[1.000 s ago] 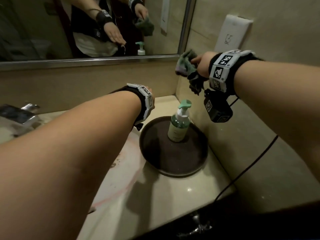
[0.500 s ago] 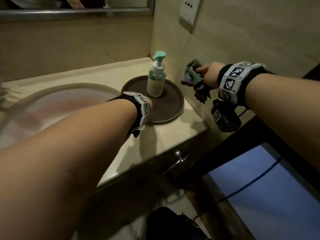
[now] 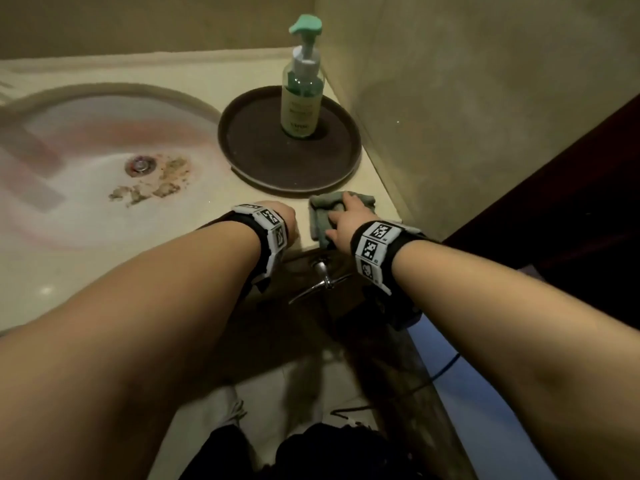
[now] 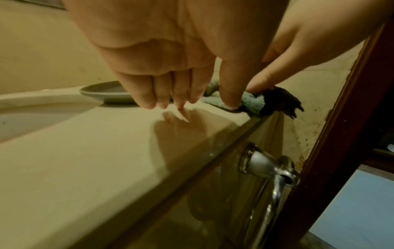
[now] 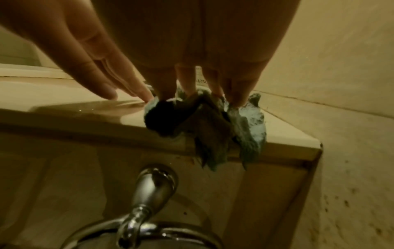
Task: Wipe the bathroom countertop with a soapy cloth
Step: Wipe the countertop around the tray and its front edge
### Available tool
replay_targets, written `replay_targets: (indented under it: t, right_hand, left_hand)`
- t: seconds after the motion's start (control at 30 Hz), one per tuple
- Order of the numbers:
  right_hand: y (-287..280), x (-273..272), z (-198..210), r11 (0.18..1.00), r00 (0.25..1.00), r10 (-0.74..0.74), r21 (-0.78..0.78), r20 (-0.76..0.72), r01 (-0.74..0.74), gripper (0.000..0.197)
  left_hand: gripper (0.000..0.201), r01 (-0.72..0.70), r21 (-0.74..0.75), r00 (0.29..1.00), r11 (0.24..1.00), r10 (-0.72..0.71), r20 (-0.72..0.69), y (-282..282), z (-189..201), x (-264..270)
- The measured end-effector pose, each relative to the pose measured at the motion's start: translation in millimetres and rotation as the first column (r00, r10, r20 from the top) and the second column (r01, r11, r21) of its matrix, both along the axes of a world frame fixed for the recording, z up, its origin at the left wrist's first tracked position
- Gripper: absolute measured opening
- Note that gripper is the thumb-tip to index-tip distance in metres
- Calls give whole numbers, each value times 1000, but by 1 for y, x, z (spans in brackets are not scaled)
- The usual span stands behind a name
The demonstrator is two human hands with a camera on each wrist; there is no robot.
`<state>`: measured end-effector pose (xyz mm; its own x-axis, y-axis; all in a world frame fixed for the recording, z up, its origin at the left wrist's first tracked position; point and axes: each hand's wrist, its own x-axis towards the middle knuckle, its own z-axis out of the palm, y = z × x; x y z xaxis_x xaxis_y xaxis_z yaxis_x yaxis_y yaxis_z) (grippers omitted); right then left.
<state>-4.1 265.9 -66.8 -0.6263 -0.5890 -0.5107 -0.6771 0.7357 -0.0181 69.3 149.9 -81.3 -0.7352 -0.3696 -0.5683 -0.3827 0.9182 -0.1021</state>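
Observation:
A crumpled green cloth (image 3: 320, 216) (image 5: 245, 124) lies on the front right corner of the beige countertop (image 3: 242, 74), with part of it hanging over the front edge. My right hand (image 3: 348, 216) (image 5: 192, 87) presses down on it with straight fingers. My left hand (image 3: 289, 220) (image 4: 170, 102) is just left of the cloth at the front edge. Its fingers point straight down, hold nothing, and the tips are at the counter surface. In the left wrist view the cloth (image 4: 251, 104) lies right beside my thumb.
A green pump soap bottle (image 3: 301, 102) stands on a round dark tray (image 3: 263, 161) behind the cloth. The stained sink basin (image 3: 104, 140) lies to the left. The side wall (image 3: 485, 116) borders the counter's right end. A chrome lever handle (image 3: 322, 275) (image 5: 149, 185) projects from the front panel below.
My right hand brought the cloth down from mid-air near the wall onto the counter's front right corner. My left hand dropped to the front edge. The view tilted downward.

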Motion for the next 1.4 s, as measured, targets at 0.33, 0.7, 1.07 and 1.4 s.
replay_targets:
  t: [0.33, 0.7, 1.07, 1.4]
  right_hand:
    - [20, -9, -41, 999, 997, 36, -21, 70, -35, 56]
    - [25, -60, -45, 996, 996, -83, -41, 23, 84, 56]
    - [7, -66, -45, 998, 998, -49, -37, -39, 48, 57]
    - [47, -26, -50, 997, 999, 45, -68, -5, -45, 57]
  left_hand:
    - [91, -166, 61, 984, 984, 170, -56, 29, -35, -3]
    - [100, -69, 61, 991, 996, 61, 118, 21, -11, -8]
    - [111, -60, 43, 989, 997, 53, 140, 18, -13, -11]
    - [107, -15, -18, 995, 1000, 17, 100, 20, -17, -8]
